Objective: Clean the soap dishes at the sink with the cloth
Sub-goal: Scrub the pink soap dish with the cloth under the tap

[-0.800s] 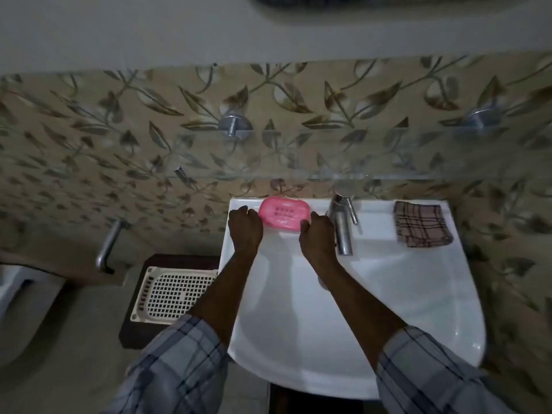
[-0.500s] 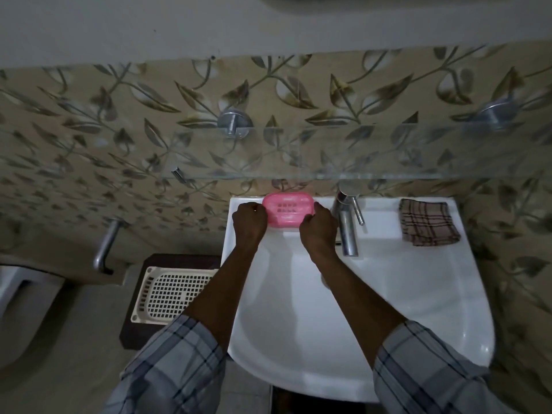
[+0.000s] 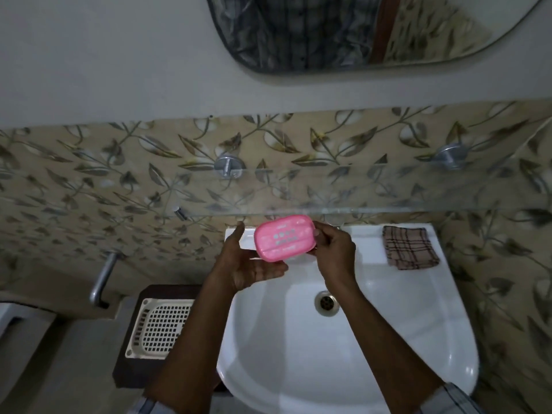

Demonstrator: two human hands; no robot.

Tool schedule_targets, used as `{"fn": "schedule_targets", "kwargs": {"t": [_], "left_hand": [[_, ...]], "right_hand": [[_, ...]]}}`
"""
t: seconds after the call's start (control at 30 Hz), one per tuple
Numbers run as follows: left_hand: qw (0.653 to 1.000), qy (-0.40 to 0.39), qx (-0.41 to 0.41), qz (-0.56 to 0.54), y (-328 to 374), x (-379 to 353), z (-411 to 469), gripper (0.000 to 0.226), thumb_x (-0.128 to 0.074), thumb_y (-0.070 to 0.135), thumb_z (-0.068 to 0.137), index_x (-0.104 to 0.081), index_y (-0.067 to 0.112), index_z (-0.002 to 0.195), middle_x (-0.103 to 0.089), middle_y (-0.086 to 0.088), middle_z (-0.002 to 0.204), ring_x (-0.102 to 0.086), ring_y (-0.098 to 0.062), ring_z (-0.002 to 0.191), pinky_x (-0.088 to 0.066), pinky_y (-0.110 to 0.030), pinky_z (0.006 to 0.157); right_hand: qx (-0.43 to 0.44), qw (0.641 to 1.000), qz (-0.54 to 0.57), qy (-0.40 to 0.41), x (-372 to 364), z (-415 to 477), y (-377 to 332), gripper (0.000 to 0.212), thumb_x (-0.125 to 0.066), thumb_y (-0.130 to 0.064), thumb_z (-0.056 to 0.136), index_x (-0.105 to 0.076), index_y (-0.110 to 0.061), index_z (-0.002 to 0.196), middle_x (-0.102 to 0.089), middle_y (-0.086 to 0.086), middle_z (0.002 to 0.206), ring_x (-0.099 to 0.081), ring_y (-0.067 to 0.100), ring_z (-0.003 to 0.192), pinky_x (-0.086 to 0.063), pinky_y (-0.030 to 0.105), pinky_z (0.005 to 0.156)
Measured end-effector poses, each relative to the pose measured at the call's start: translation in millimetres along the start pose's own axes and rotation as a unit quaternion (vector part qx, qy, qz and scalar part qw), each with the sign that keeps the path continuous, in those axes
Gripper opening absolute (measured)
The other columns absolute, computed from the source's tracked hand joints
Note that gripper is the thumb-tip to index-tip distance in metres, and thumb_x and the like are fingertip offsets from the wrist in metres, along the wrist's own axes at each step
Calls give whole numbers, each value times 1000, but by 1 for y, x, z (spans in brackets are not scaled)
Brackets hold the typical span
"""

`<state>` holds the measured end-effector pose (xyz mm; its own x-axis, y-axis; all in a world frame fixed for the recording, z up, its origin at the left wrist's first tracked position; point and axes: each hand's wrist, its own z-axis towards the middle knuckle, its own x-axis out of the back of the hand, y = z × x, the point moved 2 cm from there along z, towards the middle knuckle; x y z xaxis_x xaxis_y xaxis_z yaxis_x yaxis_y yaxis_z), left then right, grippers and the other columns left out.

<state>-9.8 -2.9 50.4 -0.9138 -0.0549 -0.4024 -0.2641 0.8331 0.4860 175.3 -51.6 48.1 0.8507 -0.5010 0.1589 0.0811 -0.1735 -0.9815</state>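
A pink soap dish (image 3: pixel 284 236) with small holes in its face is held tilted above the back of the white sink (image 3: pixel 373 354). My right hand (image 3: pixel 334 255) grips its right end. My left hand (image 3: pixel 249 264) supports its left and lower edge with the palm turned up. A folded brown checked cloth (image 3: pixel 410 248) lies on the sink's back right ledge, apart from both hands. The tap is hidden behind my right hand.
A glass shelf (image 3: pixel 388 209) on metal brackets juts out just above the dish. The sink drain (image 3: pixel 327 303) is below my right wrist. A white perforated basket (image 3: pixel 158 330) sits on a dark stool at the left. A mirror (image 3: pixel 358 31) hangs above.
Both hands have lifted the pink soap dish off the sink's back ledge and tilted it toward me. The view has tipped upward, showing the mirror.
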Motion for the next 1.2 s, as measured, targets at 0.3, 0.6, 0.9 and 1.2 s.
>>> {"fn": "schedule_targets", "kwargs": {"t": [0.3,0.6,0.9,1.2], "left_hand": [[959,-209,171,90,-28,-39,-3,88,-81,56,70,-60,-3,131,-59,-33,129,-64,-43,109,-56,-49,92],[969,-191,149,55,-38,-28,-5,83,-87,53,61,-69,-4,119,-65,-30,120,-67,-44,96,-56,-53,87],[978,-168,120,13,-37,-15,-3,81,-84,47,70,-62,-6,128,-59,-29,129,-63,-41,104,-51,-53,96],[982,-152,88,-62,-50,-10,-18,71,-82,30,67,-64,-9,123,-59,-35,123,-62,-44,103,-48,-54,97]], "right_hand": [[45,999,-14,-26,50,-20,4,24,-59,-3,94,-77,-13,104,-71,-8,79,-58,-13,57,-46,8,55],[29,961,-190,197,130,21,37,14,-61,-6,91,-73,1,91,-73,23,88,-65,26,81,-48,33,76],[-198,837,-477,180,185,75,87,46,-69,-34,86,-61,-1,116,-53,27,125,-48,42,116,-43,51,95],[-195,897,-356,173,181,78,94,39,-65,-10,83,-59,5,118,-64,26,118,-61,42,110,-53,51,91]]}}
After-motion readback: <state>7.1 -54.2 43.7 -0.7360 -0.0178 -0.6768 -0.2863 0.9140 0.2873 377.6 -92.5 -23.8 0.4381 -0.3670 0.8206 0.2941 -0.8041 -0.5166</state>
